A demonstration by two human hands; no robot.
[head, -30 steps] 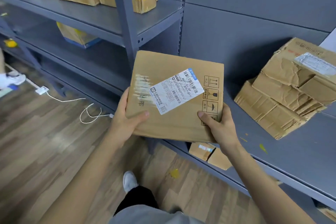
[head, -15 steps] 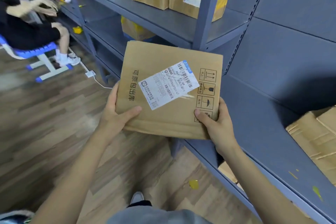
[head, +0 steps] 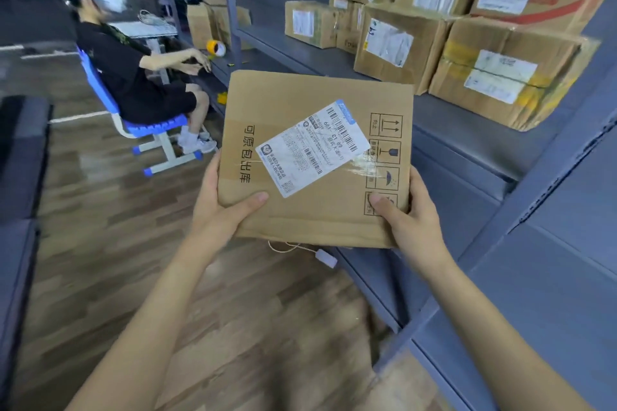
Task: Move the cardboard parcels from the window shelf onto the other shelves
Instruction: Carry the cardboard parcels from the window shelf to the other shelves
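A flat brown cardboard parcel [head: 320, 210] with a white shipping label and black printed symbols is held in front of me, above the floor and just left of the grey metal shelving [head: 467, 130]. My left hand [head: 220, 210] grips its lower left corner, thumb on top. My right hand [head: 405, 213] grips its lower right corner, thumb on the printed symbols. Several labelled cardboard parcels [head: 500, 73] stand on the upper shelf board at the right.
A person in black sits on a blue chair [head: 147, 123] at the left, hands at a low shelf. A yellow tape roll [head: 215, 47] lies there. A white cable and plug [head: 325, 257] lie on the wooden floor. A grey shelf upright [head: 521, 210] crosses at right.
My view has swung left along the shelving; the crumpled parcels at right are gone from sight and the upper-shelf parcels and seated person have come into view. Both hands keep their grip on the parcel.
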